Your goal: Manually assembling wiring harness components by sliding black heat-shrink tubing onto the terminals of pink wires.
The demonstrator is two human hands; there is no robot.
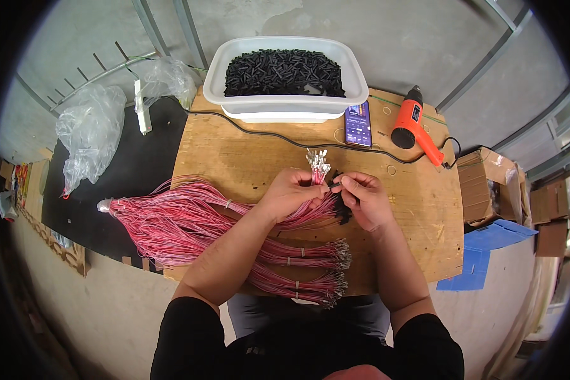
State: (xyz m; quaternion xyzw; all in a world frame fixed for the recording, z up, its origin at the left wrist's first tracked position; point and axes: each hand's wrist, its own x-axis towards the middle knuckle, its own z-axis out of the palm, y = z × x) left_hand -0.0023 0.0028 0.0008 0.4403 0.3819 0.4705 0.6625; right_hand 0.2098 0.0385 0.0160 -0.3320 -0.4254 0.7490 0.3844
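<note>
My left hand (292,195) is closed round a bundle of thin pink-red and white wires, whose pale metal terminal ends (318,163) stand up above the fingers. Close beside it, my right hand (366,201) pinches a small black sleeve (334,185) near the left fingertips. Whether a wire runs inside that sleeve is hidden by the fingers. A cluster of black sleeves (344,212) hangs between the two hands. Below my forearms, more wire bundles (297,251), tied with pale bands, lie with their metal ends to the right.
A white tub (358,82) full of short black sleeves stands at the table's back. Right of it are a phone (358,126) and an orange heat gun (411,123), its black cord (266,130) crossing the table. Plastic bags (95,130) lie left; cardboard boxes (478,190) stand right.
</note>
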